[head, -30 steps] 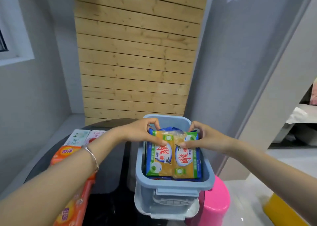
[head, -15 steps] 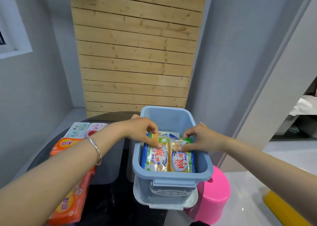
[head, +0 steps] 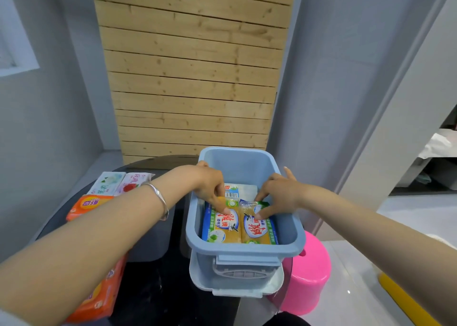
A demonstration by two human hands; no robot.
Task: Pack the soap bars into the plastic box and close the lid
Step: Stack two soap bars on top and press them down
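Note:
A light blue plastic box (head: 243, 250) stands on its white lid (head: 273, 285) on a dark round table. Inside lies a twin pack of yellow soap bars (head: 238, 228) in a blue and green wrapper. My left hand (head: 211, 184) reaches over the left rim, fingertips pressing the pack's far left end. My right hand (head: 278, 196) comes over the right rim and pinches the pack's far right end. A white soap pack (head: 241, 189) lies deeper in the box behind it.
On the table to the left lie an orange soap pack (head: 99, 288), partly under my left forearm, and two white soap packs (head: 121, 183). A pink stool (head: 308, 273) stands right of the table. A wooden slat panel (head: 193, 78) rises behind.
Both hands have lowered the yellow twin pack from rim height down into the box, where it now lies nearly flat. The view has tilted down slightly.

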